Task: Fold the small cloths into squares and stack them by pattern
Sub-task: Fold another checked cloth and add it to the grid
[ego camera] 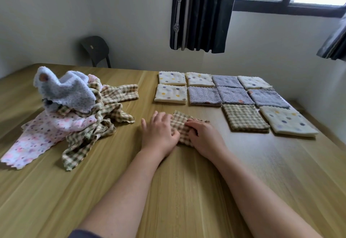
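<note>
- The pile (78,118) of unfolded cloths serves as the landmark. It holds several check cloths, a pink cloth (35,140) spread at its near-left edge, and a grey cloth (65,91) heaped on top. By my reckoning all of these are left to fold.
- Just right of the pile, on the worktop (187,191), lies the check cloth (179,122) being worked. It is already folded narrow and partly hidden under the hands.
- The left hand (159,133) rests on the end of that cloth nearer the pile, the right hand (204,138) on the end farther from it.
- Both grips look released, with the fingers laid fairly flat and pressing the fold down. Whether the left thumb pinches the cloth's edge I cannot tell.
- Well right of the pile, ten folded pieces lie flat in a close grid: five cream squares (170,94), four grey squares (235,95) and one check square (245,118). Some look thicker than one cloth, but that is not certain.
- The patterns sit mixed side by side in that grid, so stacking by pattern seems mostly not yet done.
- Overall, folding looks past halfway. The check cloth needs its last fold, then the pile, then the sorting.
</note>
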Demonstrator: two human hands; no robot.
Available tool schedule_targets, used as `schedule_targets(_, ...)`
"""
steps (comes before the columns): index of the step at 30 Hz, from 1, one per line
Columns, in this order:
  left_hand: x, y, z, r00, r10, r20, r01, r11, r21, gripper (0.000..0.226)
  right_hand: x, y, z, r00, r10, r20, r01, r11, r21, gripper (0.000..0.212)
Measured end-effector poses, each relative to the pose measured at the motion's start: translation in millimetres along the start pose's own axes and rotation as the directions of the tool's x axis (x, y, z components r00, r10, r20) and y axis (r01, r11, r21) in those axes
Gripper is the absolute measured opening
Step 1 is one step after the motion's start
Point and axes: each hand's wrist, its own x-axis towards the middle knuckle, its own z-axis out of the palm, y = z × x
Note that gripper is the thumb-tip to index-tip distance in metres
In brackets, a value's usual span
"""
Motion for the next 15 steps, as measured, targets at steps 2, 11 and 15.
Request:
schedule_targets(2,0,-6,-1,0.986,-0.06,-0.156,0.065,0.998,0.025,0.04,0,-1,-3,0.996,0.049,-0.068,-0.054,0.996,-0.071,0.03)
schedule_targets(11,-1,4,2,0.964,0.207,-0.166,-0.221,0.973,-0.07,0.014,3,4,1,0.973,0.033,-0.231,-0.078,0.978,-0.193,0.025)
schedule_targets(15,1,1,3,0.984,0.155,-0.084,-0.16,0.985,-0.059,0.025,4,5,1,0.977,0.081,-0.197,-0.116,0.978,-0.172,0.025)
